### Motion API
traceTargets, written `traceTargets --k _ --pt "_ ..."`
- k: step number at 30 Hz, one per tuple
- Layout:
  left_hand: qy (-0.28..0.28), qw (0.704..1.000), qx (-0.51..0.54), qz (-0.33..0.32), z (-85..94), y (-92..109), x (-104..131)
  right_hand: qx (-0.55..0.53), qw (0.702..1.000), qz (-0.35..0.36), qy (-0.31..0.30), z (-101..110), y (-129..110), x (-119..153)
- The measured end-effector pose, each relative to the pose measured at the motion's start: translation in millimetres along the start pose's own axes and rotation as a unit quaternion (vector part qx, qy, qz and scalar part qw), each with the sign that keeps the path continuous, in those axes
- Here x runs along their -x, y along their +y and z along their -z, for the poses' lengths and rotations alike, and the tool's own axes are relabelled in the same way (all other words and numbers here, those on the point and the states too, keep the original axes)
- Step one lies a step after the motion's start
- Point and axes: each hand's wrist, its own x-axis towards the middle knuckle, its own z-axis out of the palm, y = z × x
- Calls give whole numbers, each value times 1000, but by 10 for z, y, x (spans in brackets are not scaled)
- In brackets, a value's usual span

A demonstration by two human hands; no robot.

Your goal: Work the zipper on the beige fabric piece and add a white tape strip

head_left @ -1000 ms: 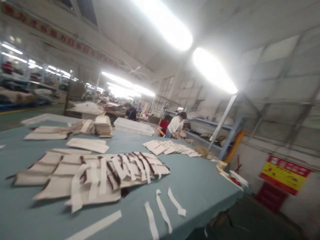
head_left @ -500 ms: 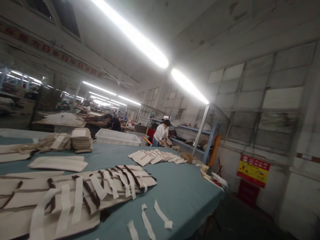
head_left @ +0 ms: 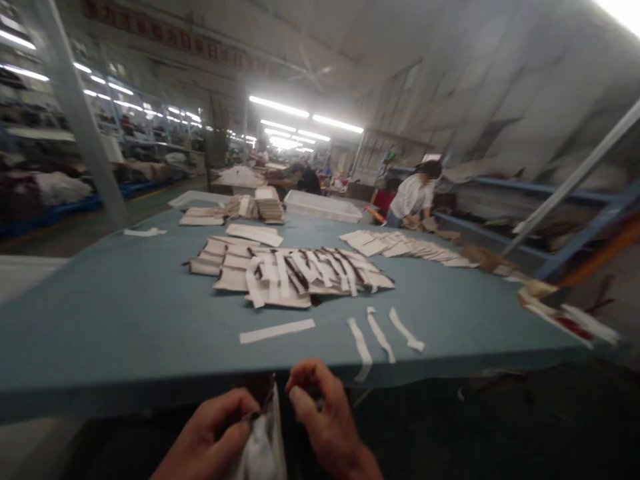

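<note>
At the bottom, my left hand [head_left: 213, 430] pinches the top edge of a pale fabric piece [head_left: 260, 447] with a dark trim, hanging below the table's front edge. Just right of it, my right hand [head_left: 325, 413] has thumb and fingers curled toward each other; whether anything small is between them is unclear. On the teal table [head_left: 150, 320] above my hands lies one straight white strip [head_left: 277, 331]. Several curled white strips [head_left: 383, 333] lie to its right. Behind them is a row of overlapping beige pieces [head_left: 300, 273] with dark trim and white strips on top.
Stacked beige pieces [head_left: 269, 203] stand at the back beside a white plastic bin [head_left: 323, 205]. A fan of pale pieces [head_left: 405, 245] lies at the right rear. Beyond it, a person in white [head_left: 413, 193] handles brown material. Metal posts [head_left: 75, 113] rise near the table's sides.
The view has turned left and down. Both my hands and the fabric piece have come into sight at the bottom, along with the straight white strip.
</note>
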Motion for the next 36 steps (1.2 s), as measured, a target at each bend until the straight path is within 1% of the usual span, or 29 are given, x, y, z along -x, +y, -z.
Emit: traceTargets --k 1,2,3,5,7,10,12,15,17,19,22,25,30,34,36 --pt "-48 999 5 8 48 -2 69 22 999 29 1 -13 -10 17" --pt "-64 998 10 9 78 19 106 30 998 59 -19 -3 -43 18" --pt "-81 997 12 16 92 55 120 34 995 80 -52 22 -91 8" --pt "-91 995 7 28 86 142 115 35 985 126 -109 77 -195 -32" --pt "-102 994 0 37 63 204 108 34 974 166 -149 92 -247 -83" --pt "-117 993 -11 34 35 213 120 55 959 210 -182 34 -158 -159" --pt "-117 992 -32 27 19 191 128 92 953 212 -196 -5 -47 -197" --pt "-102 993 -47 20 -16 167 130 112 951 165 -236 0 44 -217" --pt "-88 995 -41 19 -46 163 130 88 952 108 -271 38 25 -205" --pt "-75 996 -35 14 -75 163 133 61 954 53 -288 77 -25 -182" --pt "-69 997 -30 -6 -105 151 143 31 960 15 -278 102 -76 -148" --pt "-69 997 -26 -26 -122 117 153 -10 962 -17 -273 84 -70 -120" --pt "-63 995 -28 -71 -148 52 183 -138 953 -87 -254 -29 -17 -37" --pt "9 997 -42 -69 -165 14 299 -213 941 -146 -220 -179 78 80" --pt "31 997 -44 -50 -191 33 324 -234 934 -178 -203 -183 84 125"
